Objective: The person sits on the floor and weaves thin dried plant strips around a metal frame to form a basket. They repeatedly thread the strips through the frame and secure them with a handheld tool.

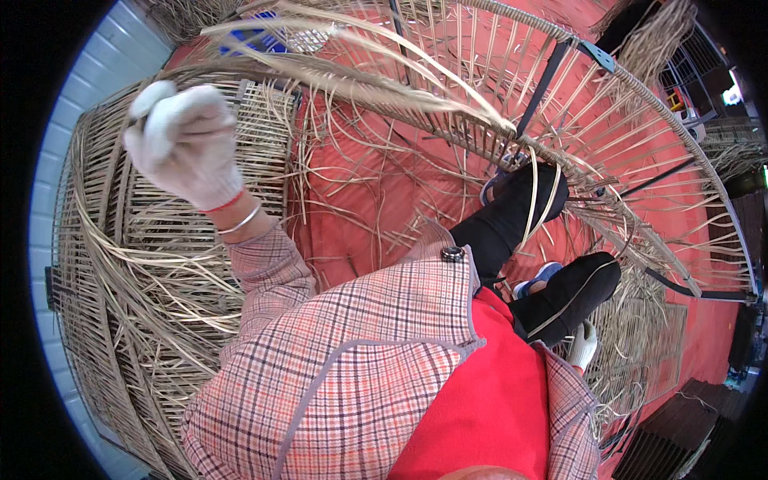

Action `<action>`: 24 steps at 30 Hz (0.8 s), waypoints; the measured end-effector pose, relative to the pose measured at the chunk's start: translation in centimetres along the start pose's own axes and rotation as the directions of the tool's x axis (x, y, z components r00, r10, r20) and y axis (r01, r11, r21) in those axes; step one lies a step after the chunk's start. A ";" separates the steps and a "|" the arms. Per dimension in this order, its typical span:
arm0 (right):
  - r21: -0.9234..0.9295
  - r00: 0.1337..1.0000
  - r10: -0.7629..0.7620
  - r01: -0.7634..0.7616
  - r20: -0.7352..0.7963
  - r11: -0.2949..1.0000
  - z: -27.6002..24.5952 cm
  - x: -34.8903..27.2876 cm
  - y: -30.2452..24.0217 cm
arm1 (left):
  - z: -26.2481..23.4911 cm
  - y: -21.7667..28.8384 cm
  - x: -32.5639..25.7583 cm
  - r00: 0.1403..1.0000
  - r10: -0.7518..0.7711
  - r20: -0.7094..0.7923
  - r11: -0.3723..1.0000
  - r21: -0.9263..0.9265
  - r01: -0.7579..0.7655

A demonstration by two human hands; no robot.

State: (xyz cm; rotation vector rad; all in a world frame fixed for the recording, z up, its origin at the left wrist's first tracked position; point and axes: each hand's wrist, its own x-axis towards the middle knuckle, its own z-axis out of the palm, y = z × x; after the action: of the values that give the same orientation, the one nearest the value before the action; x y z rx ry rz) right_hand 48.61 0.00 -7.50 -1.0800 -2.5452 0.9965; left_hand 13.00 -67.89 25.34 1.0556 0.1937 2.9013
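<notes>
My left hand, in a white knitted glove, is raised at the upper left with its fingers curled in. I cannot make out whether a strand lies inside it. My right hand, also gloved, is low beside my right knee, partly hidden by the leg, and its grip does not show. In front of my knees stands a large curved wicker frame with open ribs and a woven band. Loose pale wicker strands sweep left from that band, some smeared by motion.
A large slatted wicker piece, heaped with loose strands, lies at my left. Cut strands litter the red floor. A blue container sits at the far left. More wicker lies at my right, with a strand bundle far right.
</notes>
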 end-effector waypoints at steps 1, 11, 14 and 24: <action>-0.021 1.000 0.021 -0.021 0.001 1.000 0.2 0.0 0.4 | 1.1 0.9 0.7 0.997 -0.025 0.069 1.000 0.016 0.024; 0.151 0.996 0.006 -0.020 0.090 0.988 2.9 1.3 1.9 | 1.1 -0.5 0.3 0.659 0.632 0.408 0.074 0.815 -0.575; 0.102 0.999 0.024 -0.027 0.030 0.994 2.8 0.5 1.6 | -2.4 -6.7 0.1 0.761 0.618 0.198 0.149 0.921 -0.361; -0.116 0.927 -0.067 0.026 -0.369 0.993 -5.1 0.1 -6.5 | -4.8 -23.3 5.8 0.863 -0.165 0.478 -0.459 0.737 -0.496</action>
State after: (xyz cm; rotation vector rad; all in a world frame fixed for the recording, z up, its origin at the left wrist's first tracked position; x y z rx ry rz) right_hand 47.00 -0.61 0.60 -1.1089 -2.3199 0.5773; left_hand 5.55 -44.74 22.23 1.6842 3.3280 1.4863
